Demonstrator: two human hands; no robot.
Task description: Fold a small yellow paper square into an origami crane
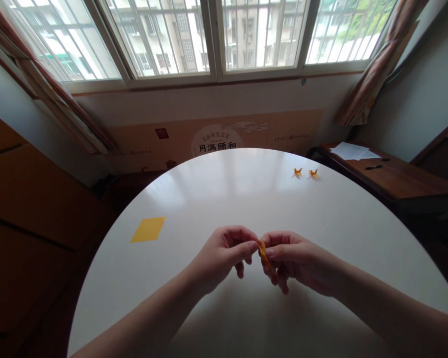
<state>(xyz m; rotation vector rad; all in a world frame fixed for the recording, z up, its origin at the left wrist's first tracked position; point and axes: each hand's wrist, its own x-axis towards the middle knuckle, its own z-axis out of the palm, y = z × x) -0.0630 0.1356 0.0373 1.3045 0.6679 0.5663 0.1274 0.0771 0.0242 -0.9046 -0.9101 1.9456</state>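
Above the middle of the white table, a small folded piece of yellow paper is pinched between both hands. My left hand grips its upper end between thumb and forefinger. My right hand holds it from the other side, thumb on top and fingers curled beneath. The fingers hide part of its folds. A flat yellow paper sheet lies at the left of the table. Toward the back right stand two small folded paper birds, one bird left of the other bird.
The round white table fills the foreground. At right, a wooden side table carries white papers and a dark pen-like object. A printed cardboard panel stands behind the table, below barred windows. An orange-brown cabinet is at left.
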